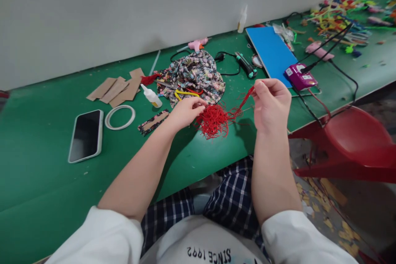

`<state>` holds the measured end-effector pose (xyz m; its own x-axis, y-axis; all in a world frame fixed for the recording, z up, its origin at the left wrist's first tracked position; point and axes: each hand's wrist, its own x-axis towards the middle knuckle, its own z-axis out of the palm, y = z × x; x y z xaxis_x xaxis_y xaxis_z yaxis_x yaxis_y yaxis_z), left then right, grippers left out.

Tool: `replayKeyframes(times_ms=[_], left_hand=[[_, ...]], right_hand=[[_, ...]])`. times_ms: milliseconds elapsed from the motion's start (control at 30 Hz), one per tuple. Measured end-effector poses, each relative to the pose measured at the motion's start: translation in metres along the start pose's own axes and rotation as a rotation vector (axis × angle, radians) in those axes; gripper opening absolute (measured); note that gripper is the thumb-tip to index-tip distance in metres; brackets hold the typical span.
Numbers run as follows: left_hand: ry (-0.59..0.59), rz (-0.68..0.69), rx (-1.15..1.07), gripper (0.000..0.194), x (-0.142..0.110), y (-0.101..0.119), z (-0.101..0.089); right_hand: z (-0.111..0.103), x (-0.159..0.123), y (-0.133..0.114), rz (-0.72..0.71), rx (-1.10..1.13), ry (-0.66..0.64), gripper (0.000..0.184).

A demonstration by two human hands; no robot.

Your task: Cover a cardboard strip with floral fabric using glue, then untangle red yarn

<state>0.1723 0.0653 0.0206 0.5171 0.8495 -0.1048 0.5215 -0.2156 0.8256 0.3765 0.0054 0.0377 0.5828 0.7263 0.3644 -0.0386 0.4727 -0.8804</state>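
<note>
A tangled pile of red thread (213,121) lies near the front of the green table. My left hand (188,111) is at the pile's left edge, thumb and fingertips drawn together on its strands. Raised to the right of the pile, my right hand (272,99) pinches a bunch of red strands that trails back down to the tangle. Just behind my left hand, yellow-handled scissors (181,94) rest on a crumpled floral cloth (198,72). A cardboard strip with floral edging (154,122) lies to the left of that hand.
Leftward are a glue bottle (151,96), cardboard pieces (116,89), a tape ring (120,117) and a phone (86,136). Behind and right are a utility knife (246,66), a blue board (272,53), a purple box (301,77) with cables, pink glue guns (320,50) and a red chair (359,140).
</note>
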Motion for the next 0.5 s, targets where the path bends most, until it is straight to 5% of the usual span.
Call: replayKeyframes(times_ms=[167,333,500], left_hand=[[0.073,0.114,0.32,0.022,-0.003,0.003,-0.018],[-0.19,0.285,0.478,0.015,-0.008,0.01,-0.013],[-0.218,0.308,0.654,0.01,-0.005,0.003,0.001]], right_hand=[[0.0,0.0,0.001,0.002,0.006,-0.012,0.017],[0.002,-0.002,0.002,-0.002,-0.02,-0.03,0.016],[0.003,-0.002,0.001,0.019,-0.011,-0.027,0.018]])
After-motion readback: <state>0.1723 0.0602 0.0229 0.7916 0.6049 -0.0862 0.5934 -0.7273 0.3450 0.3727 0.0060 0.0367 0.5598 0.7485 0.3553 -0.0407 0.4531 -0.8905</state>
